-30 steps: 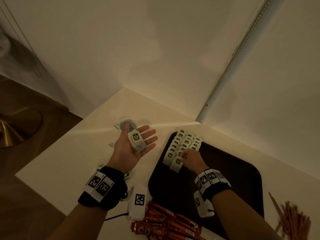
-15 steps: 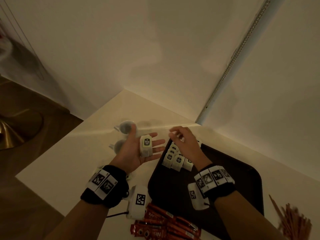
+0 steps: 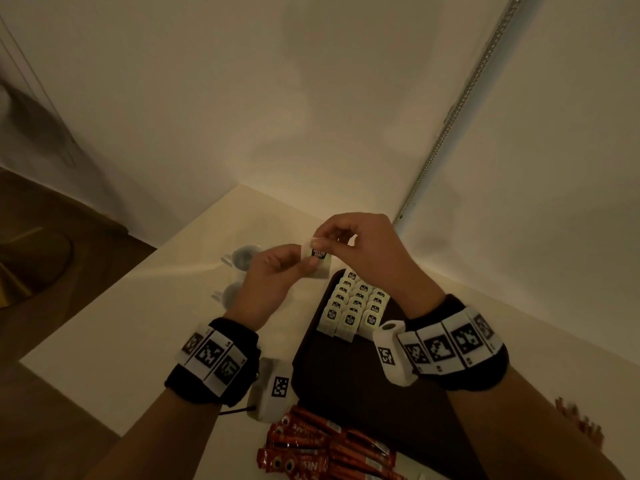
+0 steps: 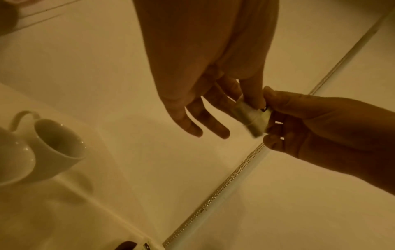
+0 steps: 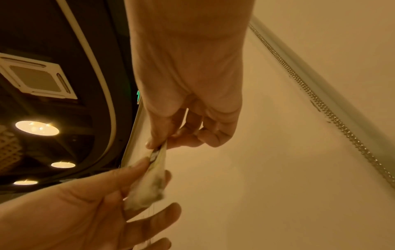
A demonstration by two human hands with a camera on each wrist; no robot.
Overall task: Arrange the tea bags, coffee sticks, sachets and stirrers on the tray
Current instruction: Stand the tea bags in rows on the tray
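From the head view, my left hand (image 3: 273, 275) and right hand (image 3: 360, 244) meet mid-frame above the worktop (image 3: 104, 341), both pinching one tea bag (image 3: 320, 261) — I judge a hand-over, so the right can set it down label-up. Just below, the tray (image 3: 363, 393) carries three neat rows of tea bags (image 3: 353, 306) at its upper-left corner. Red coffee sticks (image 3: 322, 452) wait at the bottom edge, off the tray.

From the left wrist, the left thumb and forefinger clamp the bag (image 4: 252, 118) while the other fingers (image 4: 192, 128) hang straight; two cups (image 4: 55, 142) stand at the left.

From the right wrist, the right fingers (image 5: 158, 140) nip the bag's top edge (image 5: 158, 152) — the left grips lower down.
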